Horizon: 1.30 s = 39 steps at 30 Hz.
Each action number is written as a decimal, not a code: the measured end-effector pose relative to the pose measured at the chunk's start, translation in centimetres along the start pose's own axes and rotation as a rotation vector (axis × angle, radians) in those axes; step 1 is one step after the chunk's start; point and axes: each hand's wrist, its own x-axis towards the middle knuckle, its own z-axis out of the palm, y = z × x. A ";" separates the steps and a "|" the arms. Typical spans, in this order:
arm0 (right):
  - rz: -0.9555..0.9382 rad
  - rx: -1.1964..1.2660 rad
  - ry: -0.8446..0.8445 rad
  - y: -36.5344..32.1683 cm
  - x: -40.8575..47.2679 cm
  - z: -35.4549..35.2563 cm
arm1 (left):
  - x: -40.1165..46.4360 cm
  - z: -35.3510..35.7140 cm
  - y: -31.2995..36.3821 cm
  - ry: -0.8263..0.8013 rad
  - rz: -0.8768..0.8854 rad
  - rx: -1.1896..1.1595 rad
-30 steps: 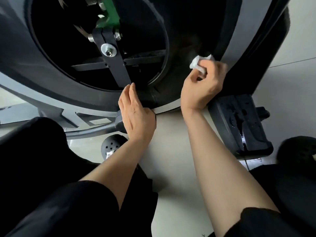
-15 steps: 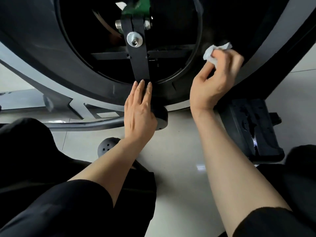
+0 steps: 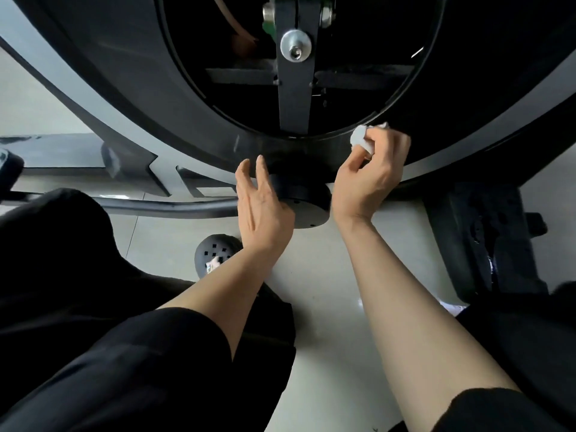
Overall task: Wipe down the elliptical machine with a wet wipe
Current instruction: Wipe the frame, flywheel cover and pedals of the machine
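The elliptical machine's black and grey flywheel housing fills the top of the view, with a black crank arm hanging down its middle. My right hand pinches a crumpled white wet wipe against the housing's lower black rim, right of the crank arm. My left hand rests with straight fingers against the left side of a round black cap at the crank's lower end.
A black foot pedal lies to the right on the pale tiled floor. A dark curved rail runs left from the cap. My black-clad knees and a perforated black shoe sit below.
My right hand has carried the wipe down the housing rim towards the bottom centre. My left hand slid from the crank arm down onto the round cap. The view shifted so the crank sits further right.
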 end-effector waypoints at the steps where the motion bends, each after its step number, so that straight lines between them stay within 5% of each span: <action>1: -0.005 -0.011 -0.033 0.3 -0.1 -0.1 | -0.1 0.4 0.3 0.006 -0.051 -0.041; 5: 0.116 -0.106 -0.350 3.2 -2.5 -1.6 | -0.9 1.4 1.3 0.175 -0.240 -0.291; 8: 0.156 -0.031 -0.384 2.6 -2.6 -2.2 | -0.8 1.7 2.1 0.268 -0.247 -0.373; 11: 0.125 0.067 -0.570 0.4 -1.6 -1.9 | -0.7 2.2 3.6 0.210 -0.125 -0.509; 14: 0.227 0.136 -0.761 -0.7 -0.6 -1.8 | 0.0 2.2 4.5 0.242 -0.280 -0.625; 18: 0.216 0.153 -0.661 -1.3 -0.2 -1.3 | 2.3 -0.2 3.2 0.563 -0.731 -0.842; 20: 0.159 0.144 -0.616 -1.3 -0.1 -0.8 | 4.4 -2.0 2.3 0.670 -0.792 -0.934; 27: 0.030 0.058 -0.589 -0.4 -0.3 -0.4 | 4.4 0.0 2.3 0.340 -0.677 -0.906; 31: 0.000 0.068 -0.564 -0.2 -0.6 -0.2 | 6.0 -2.0 2.7 0.672 -0.655 -0.890; 33: 0.002 0.065 -0.564 -0.2 -0.9 -0.2 | 6.0 -2.2 2.9 0.696 -0.580 -0.851; 37: -0.007 0.029 -0.594 0.0 -1.3 -0.1 | 3.2 0.6 3.8 0.277 -0.453 -0.783; 39: -0.014 0.028 -0.591 -0.1 -1.0 -0.1 | 3.2 0.9 4.3 0.333 -0.478 -0.816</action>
